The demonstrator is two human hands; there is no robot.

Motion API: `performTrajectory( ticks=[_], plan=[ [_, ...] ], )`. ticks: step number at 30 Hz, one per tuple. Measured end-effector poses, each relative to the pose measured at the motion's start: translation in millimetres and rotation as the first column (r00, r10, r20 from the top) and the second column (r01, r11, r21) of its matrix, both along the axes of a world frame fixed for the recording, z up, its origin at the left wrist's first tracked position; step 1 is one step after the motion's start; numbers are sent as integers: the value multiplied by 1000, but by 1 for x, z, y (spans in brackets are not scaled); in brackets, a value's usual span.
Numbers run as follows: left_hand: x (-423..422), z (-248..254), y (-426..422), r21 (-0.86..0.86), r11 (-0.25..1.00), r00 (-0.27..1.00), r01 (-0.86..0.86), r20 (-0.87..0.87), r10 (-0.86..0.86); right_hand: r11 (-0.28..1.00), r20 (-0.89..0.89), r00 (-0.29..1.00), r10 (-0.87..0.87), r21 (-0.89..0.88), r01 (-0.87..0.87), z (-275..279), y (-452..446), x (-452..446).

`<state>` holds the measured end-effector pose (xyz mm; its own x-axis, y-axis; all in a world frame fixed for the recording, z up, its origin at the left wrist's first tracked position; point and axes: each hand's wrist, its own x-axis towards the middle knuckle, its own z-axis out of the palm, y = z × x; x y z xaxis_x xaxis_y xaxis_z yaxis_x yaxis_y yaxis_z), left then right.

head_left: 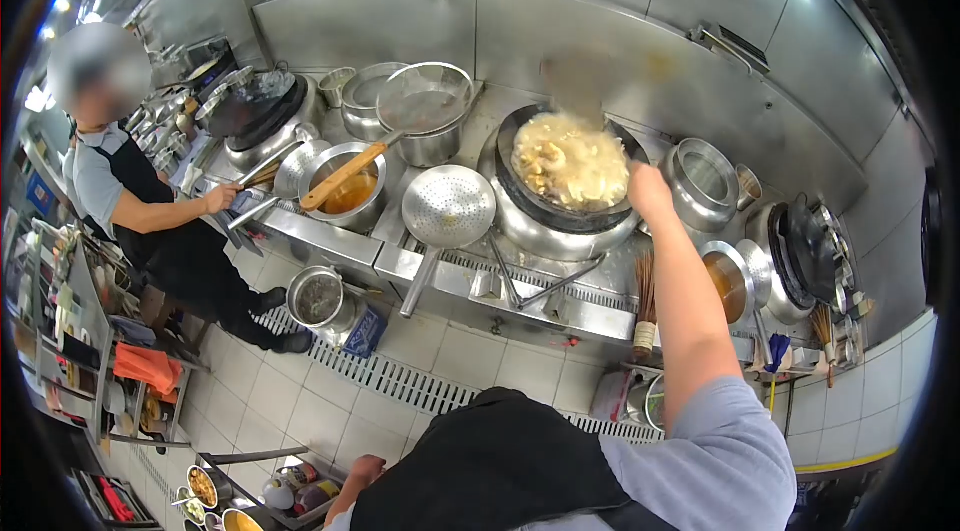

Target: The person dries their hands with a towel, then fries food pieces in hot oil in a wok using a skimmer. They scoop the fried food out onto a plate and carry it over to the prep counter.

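Note:
A wok (512,171) on the range holds a heap of pale, yellowish food (570,163), with steam above it. My right hand (650,191) is closed at the wok's right rim. What it grips is hidden by the hand and the steam. Low beside my body hangs my left hand (368,468), apart from the range; its fingers are too small and hidden to make out. Left of the wok lies a perforated skimmer (449,206), its handle pointing toward me. A wooden-handled strainer (425,96) rests over pots.
A co-worker (150,191) stands at the left by another wok (260,116), one hand on a handle. A pot of amber liquid (350,193) sits between us. Bamboo brushes (646,306) stand at the range's front edge. A cart with food pans (208,486) is behind at left.

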<state>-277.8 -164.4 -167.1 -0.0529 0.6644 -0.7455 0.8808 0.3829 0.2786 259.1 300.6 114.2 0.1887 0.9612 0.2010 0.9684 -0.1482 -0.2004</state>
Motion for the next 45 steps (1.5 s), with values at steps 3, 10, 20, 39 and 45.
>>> performTrajectory(
  ticks=[3, 10, 20, 39, 45],
  plan=[
    [-17, -34, -17, 140, 990, 998, 31, 46, -38, 977, 57, 991, 122, -182, -110, 27, -19, 17],
    [-35, -82, -58, 58, 998, 981, -11, 192, -1, 999, 37, 999, 38, -31, -36, 92, -47, 57],
    [-47, -84, -16, 264, 964, 982, 13, 178, -62, 990, 60, 989, 138, -46, -135, 77, -86, 77],
    [-47, -48, -31, 88, 975, 973, 202, 93, -210, 942, -958, 61, -281, -288, -172, -44, -71, 45],
    [-28, -51, -20, 40, 999, 990, 8, 139, -14, 974, -917, 350, -190, -220, -49, 29, -123, 38]
  ],
)
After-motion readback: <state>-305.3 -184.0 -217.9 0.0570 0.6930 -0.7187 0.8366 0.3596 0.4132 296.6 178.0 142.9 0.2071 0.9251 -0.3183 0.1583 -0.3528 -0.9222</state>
